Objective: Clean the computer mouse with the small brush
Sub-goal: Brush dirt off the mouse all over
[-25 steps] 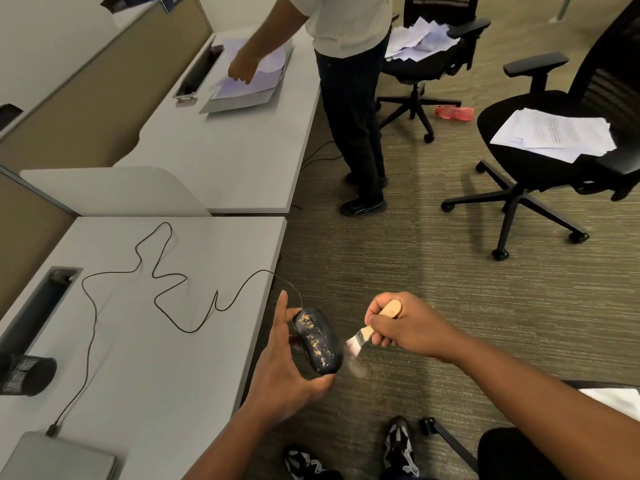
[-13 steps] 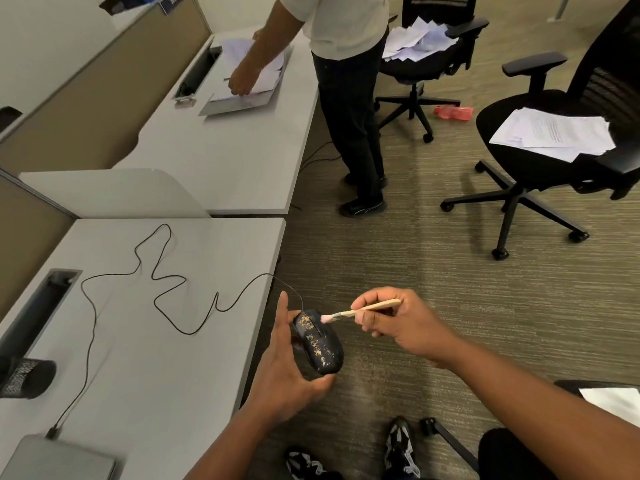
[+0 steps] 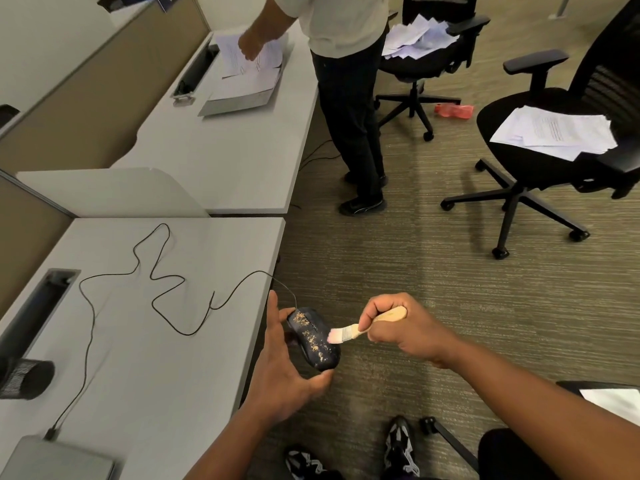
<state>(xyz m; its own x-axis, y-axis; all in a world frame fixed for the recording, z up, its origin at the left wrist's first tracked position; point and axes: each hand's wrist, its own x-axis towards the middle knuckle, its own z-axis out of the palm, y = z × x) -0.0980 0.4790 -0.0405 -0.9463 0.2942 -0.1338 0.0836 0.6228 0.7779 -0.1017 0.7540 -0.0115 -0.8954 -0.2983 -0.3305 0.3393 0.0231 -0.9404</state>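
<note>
A black computer mouse [image 3: 313, 337] speckled with tan crumbs hangs over the carpet just past the desk edge, held from below and the side by my left hand [image 3: 282, 368]. Its thin black cable [image 3: 156, 275] snakes back across the grey desk [image 3: 145, 358]. My right hand [image 3: 403, 329] grips the wooden handle of a small flat brush [image 3: 349, 332]. The brush's pale bristles touch the mouse's right side near its middle.
A closed laptop [image 3: 55, 460] lies at the desk's near corner and a black mesh cup [image 3: 26, 377] at its left. A person [image 3: 346, 98] stands at the far desk handling papers. Two office chairs [image 3: 540, 147] with loose sheets stand on the carpet.
The brush swept from the mouse's near end up to its front, then came back down to its right side. The standing person lifted sheets from the far desk.
</note>
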